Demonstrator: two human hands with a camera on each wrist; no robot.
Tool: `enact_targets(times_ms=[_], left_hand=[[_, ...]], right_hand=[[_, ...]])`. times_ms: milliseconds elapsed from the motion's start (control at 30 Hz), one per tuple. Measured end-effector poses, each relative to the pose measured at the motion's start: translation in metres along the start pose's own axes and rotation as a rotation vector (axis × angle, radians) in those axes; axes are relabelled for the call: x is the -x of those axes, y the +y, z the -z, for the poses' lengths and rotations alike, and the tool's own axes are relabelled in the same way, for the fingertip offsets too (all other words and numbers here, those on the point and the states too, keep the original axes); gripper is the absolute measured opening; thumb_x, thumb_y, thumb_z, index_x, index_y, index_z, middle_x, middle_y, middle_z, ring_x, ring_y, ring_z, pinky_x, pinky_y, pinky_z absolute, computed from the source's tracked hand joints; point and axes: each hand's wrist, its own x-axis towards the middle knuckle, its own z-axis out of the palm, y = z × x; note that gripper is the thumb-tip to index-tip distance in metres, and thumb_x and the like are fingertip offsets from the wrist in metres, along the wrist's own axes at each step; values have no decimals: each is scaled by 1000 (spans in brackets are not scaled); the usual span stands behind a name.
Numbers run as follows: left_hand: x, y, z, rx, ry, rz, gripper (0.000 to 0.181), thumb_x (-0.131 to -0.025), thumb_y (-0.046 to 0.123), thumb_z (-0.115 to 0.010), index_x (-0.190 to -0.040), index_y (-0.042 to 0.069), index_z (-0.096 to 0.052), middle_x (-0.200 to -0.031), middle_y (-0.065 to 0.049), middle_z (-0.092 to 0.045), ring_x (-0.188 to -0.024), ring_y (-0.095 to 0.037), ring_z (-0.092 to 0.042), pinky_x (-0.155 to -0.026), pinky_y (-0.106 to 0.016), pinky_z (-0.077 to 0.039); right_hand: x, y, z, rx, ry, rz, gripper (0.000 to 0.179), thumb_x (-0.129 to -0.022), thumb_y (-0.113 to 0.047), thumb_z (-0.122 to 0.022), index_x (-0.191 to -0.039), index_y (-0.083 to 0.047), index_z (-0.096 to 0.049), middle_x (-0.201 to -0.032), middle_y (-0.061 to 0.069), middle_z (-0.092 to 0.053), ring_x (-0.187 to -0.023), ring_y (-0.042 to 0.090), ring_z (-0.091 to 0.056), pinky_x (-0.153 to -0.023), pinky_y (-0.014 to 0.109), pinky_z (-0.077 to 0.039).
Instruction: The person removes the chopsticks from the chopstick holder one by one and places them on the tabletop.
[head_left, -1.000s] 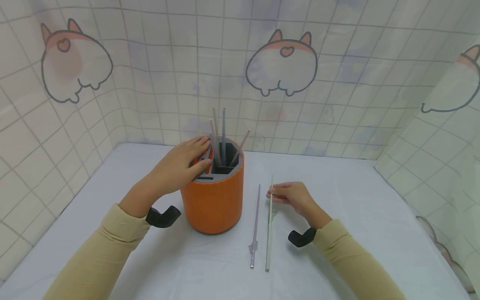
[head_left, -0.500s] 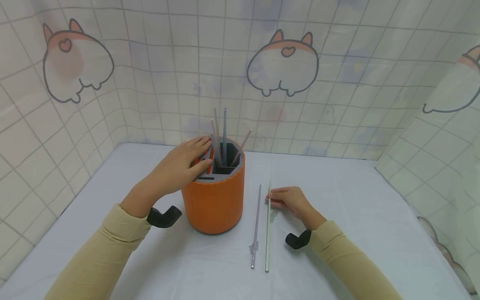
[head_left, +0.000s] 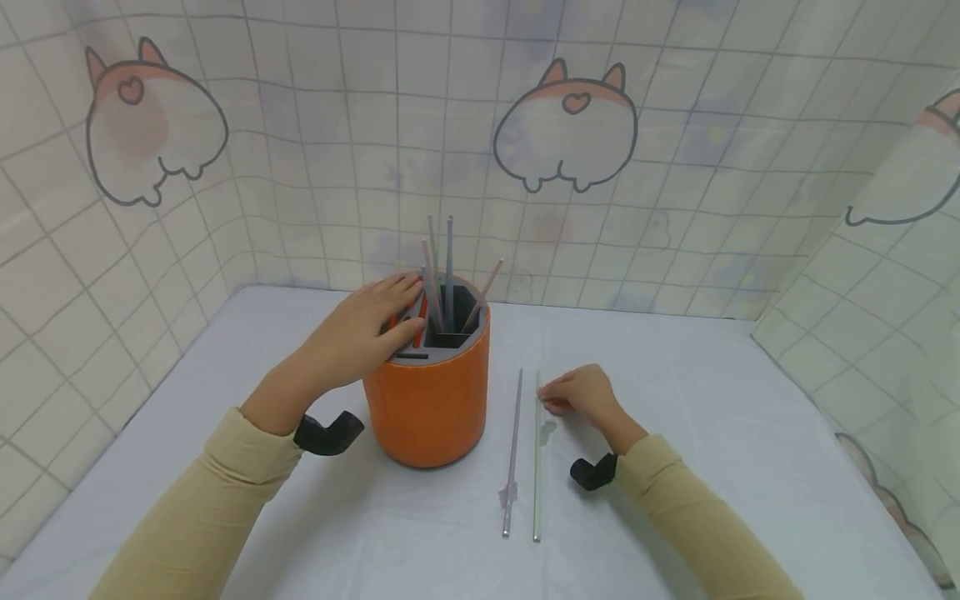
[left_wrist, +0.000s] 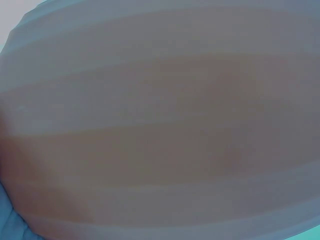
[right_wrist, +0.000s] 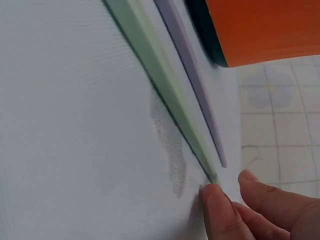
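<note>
Orange pot upright on the white table; its centre is taken as the clock's hub, head view. Left hand: at 10 o'clock, laid over the rim, fingers extended across the top and clamped on nothing. The left wrist view is blurred and adds no detail. Several thin sticks stand in the pot, one leaning toward 1 o'clock.

Green stick: at 4 o'clock, flat on the table, its length running 12 to 6. Purple stick: also at 4, between the green stick and the pot, apart from both and nearly parallel to the former.

Right hand: at 3 o'clock, fingertips beside the green stick's 12 o'clock end. The right wrist view shows thumb and forefinger apart, no stick clamped between them; light contact cannot be determined. A grey patch marks the table just beside the green stick, on its 3 o'clock side.
</note>
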Motion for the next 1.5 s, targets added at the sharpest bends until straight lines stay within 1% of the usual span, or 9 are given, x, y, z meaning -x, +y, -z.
enact_targets(times_ms=[133,233,333,433,667,867,1067,1233,1500], left_hand=[[0,0,0,-1,-2,-1,62,-107,40,-40,-157,7,-27,-167,-11,-20,-156,-33,-13,-127,-54,-10],[0,0,0,-2,-5,0,62,-107,40,-40,-157,7,-26,-167,-11,-20,-156,-33,-12,-127,-54,-9],[0,-1,0,-4,-7,4,62,-107,40,-40,-158,7,-26,-167,-11,-20,-156,-33,-12,-127,-54,-9],[-1,-1,-1,-8,-7,2,62,-107,41,-39,-158,7,-26,-167,-11,-20,-156,-32,-12,-127,-55,-9],[-2,-1,0,-15,-4,0,62,-107,40,-40,-157,6,-26,-167,-11,-20,-156,-32,-13,-127,-55,-9],[-2,0,0,-18,-4,-4,62,-107,39,-41,-157,6,-27,-167,-11,-20,-156,-33,-13,-127,-55,-10],[-2,0,0,-17,-4,-2,62,-107,40,-40,-157,6,-27,-166,-12,-21,-156,-33,-13,-127,-55,-9],[-2,0,0,-12,-3,-6,62,-107,40,-40,-157,7,-27,-166,-11,-22,-156,-33,-13,-127,-54,-9],[-2,0,0,-17,-5,-9,62,-107,40,-40,-157,7,-26,-166,-11,-21,-156,-33,-13,-127,-54,-9]], right_hand=[[6,-17,6,-38,27,45,30,-86,-11,-76,-108,9,-72,-84,11,-78,-65,4,-71,-68,18,-59],[14,-37,11,-120,7,103,37,-89,-13,-75,-119,7,-69,-108,18,-75,-87,13,-76,-82,25,-61],[25,-61,15,-131,-6,170,42,-90,-21,-75,-126,-1,-68,-122,15,-71,-108,19,-72,-94,28,-57],[36,-83,18,-134,-19,244,43,-90,-25,-75,-128,-8,-68,-126,10,-70,-118,21,-67,-103,32,-53],[54,-120,18,-165,-24,370,39,-87,-31,-78,-122,-15,-73,-118,3,-75,-114,15,-69,-110,38,-49],[61,-139,11,-232,-60,447,40,-86,-23,-80,-123,-12,-72,-117,6,-75,-114,16,-69,-108,34,-50],[64,-152,1,-230,-61,513,36,-83,-19,-82,-117,-10,-75,-116,6,-75,-119,14,-64,-111,40,-48],[65,-158,-5,-237,-38,522,25,-85,-19,-80,-108,-8,-78,-107,5,-77,-116,14,-66,-114,44,-45],[71,-164,-3,-257,1,591,22,-89,-18,-76,-106,-5,-78,-102,6,-78,-104,15,-72,-104,36,-54]])
